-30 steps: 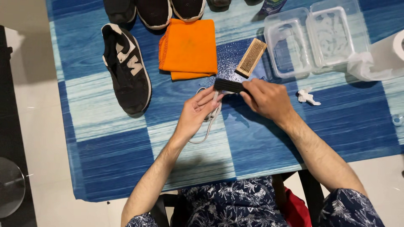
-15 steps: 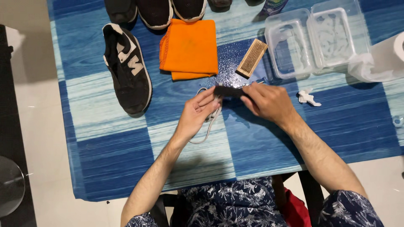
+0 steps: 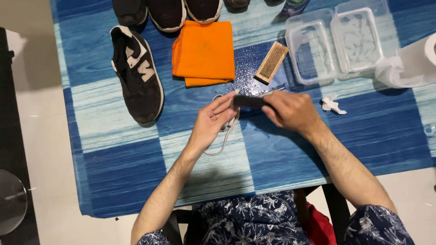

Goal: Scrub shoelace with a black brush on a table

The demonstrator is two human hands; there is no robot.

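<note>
My right hand [image 3: 290, 111] grips a small dark brush [image 3: 249, 101] and holds it flat above the blue striped table cover [image 3: 122, 163]. My left hand [image 3: 211, 122] pinches a white shoelace [image 3: 227, 131] against the brush's left end. The lace loops down under my left palm onto the cover. A black sneaker with white markings [image 3: 137, 75] lies to the left, well apart from both hands.
A folded orange cloth [image 3: 204, 52] and a wooden brush [image 3: 271, 62] lie beyond my hands. Two clear plastic tubs [image 3: 338, 43] stand at the back right beside a paper roll [image 3: 411, 61]. More shoes [image 3: 168, 11] line the far edge. A crumpled white scrap [image 3: 332, 104] lies right.
The dark brush has slid slightly toward my right hand along the lace. Both hands stay in nearly the same place.
</note>
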